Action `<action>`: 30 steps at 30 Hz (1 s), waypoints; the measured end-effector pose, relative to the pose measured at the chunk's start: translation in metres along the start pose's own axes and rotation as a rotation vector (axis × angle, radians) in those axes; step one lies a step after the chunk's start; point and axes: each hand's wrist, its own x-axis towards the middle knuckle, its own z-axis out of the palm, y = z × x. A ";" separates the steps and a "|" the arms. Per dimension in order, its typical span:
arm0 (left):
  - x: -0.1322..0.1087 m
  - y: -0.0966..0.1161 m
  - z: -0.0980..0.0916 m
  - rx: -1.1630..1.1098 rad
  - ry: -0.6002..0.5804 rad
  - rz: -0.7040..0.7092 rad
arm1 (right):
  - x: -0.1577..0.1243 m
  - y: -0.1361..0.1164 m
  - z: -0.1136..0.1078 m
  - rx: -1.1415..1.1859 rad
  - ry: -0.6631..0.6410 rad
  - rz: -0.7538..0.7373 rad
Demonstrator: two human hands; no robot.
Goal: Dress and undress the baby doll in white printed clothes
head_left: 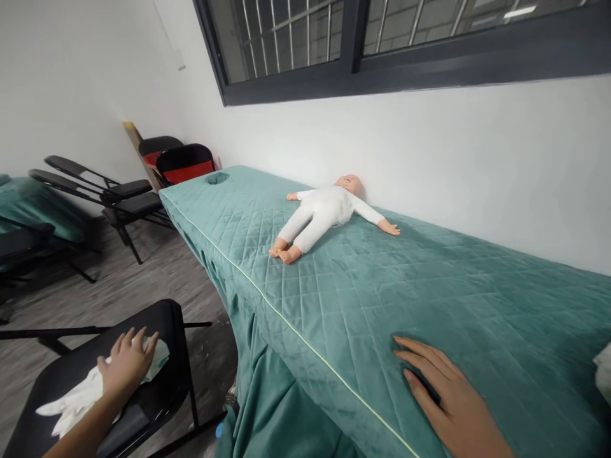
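Note:
My left hand is over the black chair, fingers spread, at a crumpled white cloth or tissue. Beside its fingertips a pale green-and-white piece shows, partly hidden; its kind is unclear. My right hand rests on or just above the green quilted cover of the massage bed, with its fingers stretched out. A dark patch shows between thumb and forefinger, and I cannot tell if it is shadow. Farther off, a baby doll in white lies on its back, arms out, head by the wall.
The bed runs along the white wall below a dark-framed window. A face hole is at its far end. Folding chairs stand at left, with red-and-black ones in the corner. A white thing shows at the right edge.

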 end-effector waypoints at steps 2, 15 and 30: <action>0.015 0.021 0.006 -0.053 0.075 0.070 | 0.003 -0.001 -0.001 0.028 0.007 0.027; 0.030 0.337 -0.058 -0.477 0.002 0.650 | 0.013 0.007 -0.006 0.134 0.200 0.191; 0.068 0.416 -0.058 0.063 -0.538 0.507 | 0.012 -0.007 -0.009 0.016 0.095 0.159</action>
